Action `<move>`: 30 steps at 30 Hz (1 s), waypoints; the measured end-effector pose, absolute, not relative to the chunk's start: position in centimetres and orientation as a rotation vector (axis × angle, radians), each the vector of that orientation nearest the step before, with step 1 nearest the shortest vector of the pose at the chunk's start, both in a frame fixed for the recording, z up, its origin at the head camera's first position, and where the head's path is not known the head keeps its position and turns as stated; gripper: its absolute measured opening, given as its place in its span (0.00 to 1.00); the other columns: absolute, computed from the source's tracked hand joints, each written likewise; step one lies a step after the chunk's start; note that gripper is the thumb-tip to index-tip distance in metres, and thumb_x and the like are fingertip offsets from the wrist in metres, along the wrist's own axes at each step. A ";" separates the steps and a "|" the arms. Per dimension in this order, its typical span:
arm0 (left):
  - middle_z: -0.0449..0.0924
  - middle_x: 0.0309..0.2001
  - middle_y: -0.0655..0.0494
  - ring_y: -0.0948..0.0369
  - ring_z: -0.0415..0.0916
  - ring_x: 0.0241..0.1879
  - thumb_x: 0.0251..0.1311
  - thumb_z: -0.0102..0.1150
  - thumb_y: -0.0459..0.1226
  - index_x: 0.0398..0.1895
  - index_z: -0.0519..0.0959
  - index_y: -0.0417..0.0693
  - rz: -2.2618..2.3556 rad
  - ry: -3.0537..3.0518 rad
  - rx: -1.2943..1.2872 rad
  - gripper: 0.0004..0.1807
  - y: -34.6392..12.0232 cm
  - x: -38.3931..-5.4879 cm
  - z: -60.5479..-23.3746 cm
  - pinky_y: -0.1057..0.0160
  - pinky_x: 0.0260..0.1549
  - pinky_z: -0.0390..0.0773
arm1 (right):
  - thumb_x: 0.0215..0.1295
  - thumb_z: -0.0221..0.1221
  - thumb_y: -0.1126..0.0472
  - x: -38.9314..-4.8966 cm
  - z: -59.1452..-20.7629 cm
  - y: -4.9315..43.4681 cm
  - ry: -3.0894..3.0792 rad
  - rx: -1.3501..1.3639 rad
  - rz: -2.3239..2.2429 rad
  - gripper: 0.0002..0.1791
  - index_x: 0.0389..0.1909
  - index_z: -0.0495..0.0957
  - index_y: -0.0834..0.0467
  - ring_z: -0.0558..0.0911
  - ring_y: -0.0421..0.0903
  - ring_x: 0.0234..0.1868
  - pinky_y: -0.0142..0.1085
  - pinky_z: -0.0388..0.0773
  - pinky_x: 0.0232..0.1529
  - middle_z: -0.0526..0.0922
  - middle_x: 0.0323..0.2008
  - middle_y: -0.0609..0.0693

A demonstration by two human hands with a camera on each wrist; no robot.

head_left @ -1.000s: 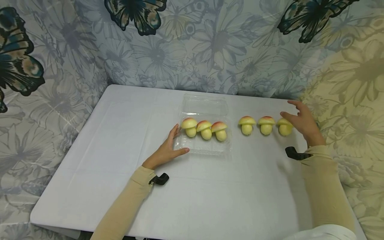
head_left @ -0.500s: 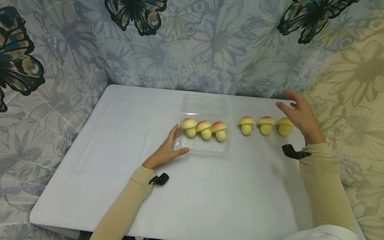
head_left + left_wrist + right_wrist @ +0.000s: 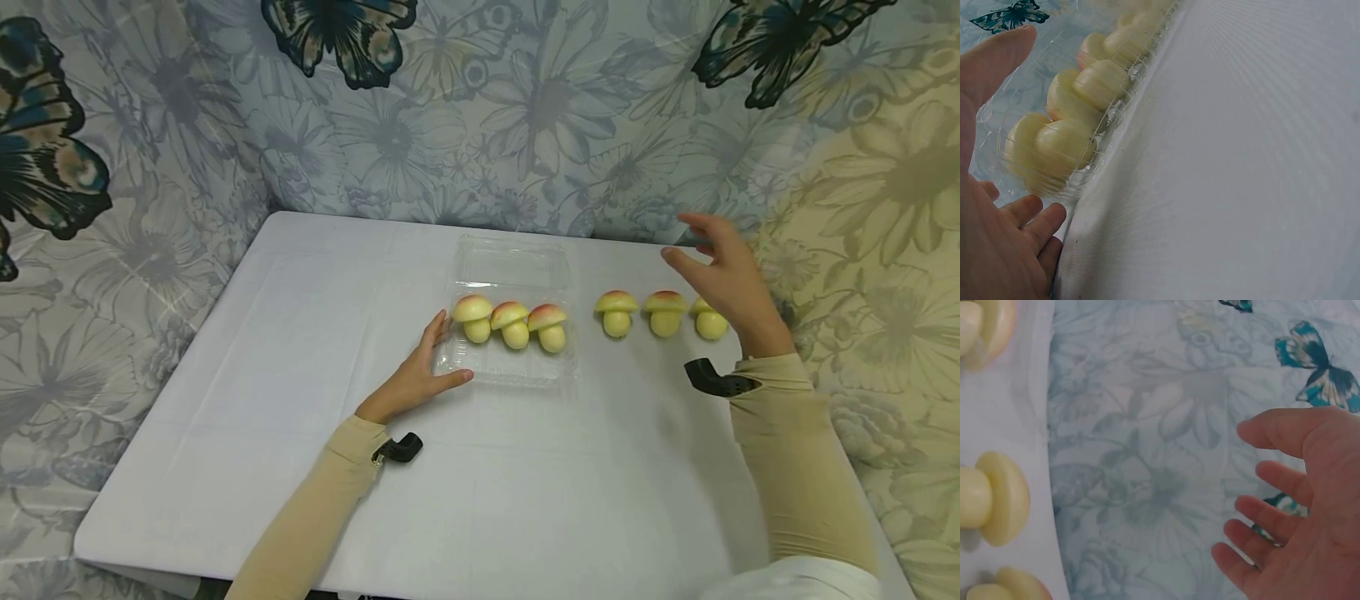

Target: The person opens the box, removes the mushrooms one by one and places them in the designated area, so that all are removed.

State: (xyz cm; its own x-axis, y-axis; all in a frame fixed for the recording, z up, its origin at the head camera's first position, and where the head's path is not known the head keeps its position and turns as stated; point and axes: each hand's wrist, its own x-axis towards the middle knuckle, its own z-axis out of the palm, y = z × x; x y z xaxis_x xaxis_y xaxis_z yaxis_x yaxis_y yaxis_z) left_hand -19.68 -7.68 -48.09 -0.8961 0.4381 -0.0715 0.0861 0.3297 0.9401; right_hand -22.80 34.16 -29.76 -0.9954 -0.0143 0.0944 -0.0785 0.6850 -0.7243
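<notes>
White table point(image 3: 525, 483) bearing a clear box point(image 3: 502, 368). Near left and near right of the box: tan sleeves point(image 3: 315, 508). Left side of the box: left hand point(image 3: 412, 379), thumb and fingers spread wide; contact cannot be told. Inside the box: three mushrooms point(image 3: 512, 315), side by side. Right of the box: three loose mushrooms point(image 3: 665, 314), standing apart in a row on the table. Far right of the box: right hand point(image 3: 729, 283), thumb and fingers wide apart, partly covering the rightmost mushroom. Beyond the box: opened lid point(image 3: 512, 265), then floral cloth point(image 3: 547, 117) with butterflies point(image 3: 337, 37).
</notes>
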 end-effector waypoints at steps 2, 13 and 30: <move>0.42 0.83 0.59 0.56 0.46 0.81 0.56 0.71 0.57 0.83 0.32 0.62 1.587 2.289 0.469 0.65 -7.6 -19.7 -48.1 0.38 0.77 0.47 | 0.74 0.56 0.46 -22.8 -29.8 33.8 -2.813 0.089 1.219 0.37 0.79 0.56 0.50 0.55 0.63 0.78 0.63 0.56 0.74 0.52 0.80 0.57; 0.41 0.83 0.61 0.57 0.46 0.81 0.57 0.71 0.57 0.83 0.32 0.63 1.568 2.305 0.464 0.64 -7.5 -19.6 -47.9 0.39 0.78 0.47 | 0.74 0.58 0.53 -23.0 -30.4 32.2 -2.795 0.193 1.203 0.36 0.78 0.57 0.56 0.58 0.64 0.76 0.61 0.57 0.74 0.56 0.77 0.61; 0.41 0.83 0.61 0.57 0.46 0.81 0.57 0.70 0.58 0.83 0.32 0.65 1.570 2.297 0.457 0.64 -7.7 -19.5 -47.9 0.39 0.78 0.46 | 0.72 0.61 0.57 -23.1 -30.8 29.6 -2.762 0.273 1.261 0.37 0.77 0.58 0.57 0.61 0.61 0.75 0.58 0.61 0.72 0.58 0.77 0.59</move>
State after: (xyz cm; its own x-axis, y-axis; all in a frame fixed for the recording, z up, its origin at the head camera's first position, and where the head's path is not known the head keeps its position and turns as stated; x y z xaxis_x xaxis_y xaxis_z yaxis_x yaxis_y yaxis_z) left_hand -19.47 -7.66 -47.92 -0.8973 0.4337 -0.0820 0.0812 0.3447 0.9352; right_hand -23.08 29.64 -30.77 -0.9796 -0.1231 0.1586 -0.2005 0.6427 -0.7394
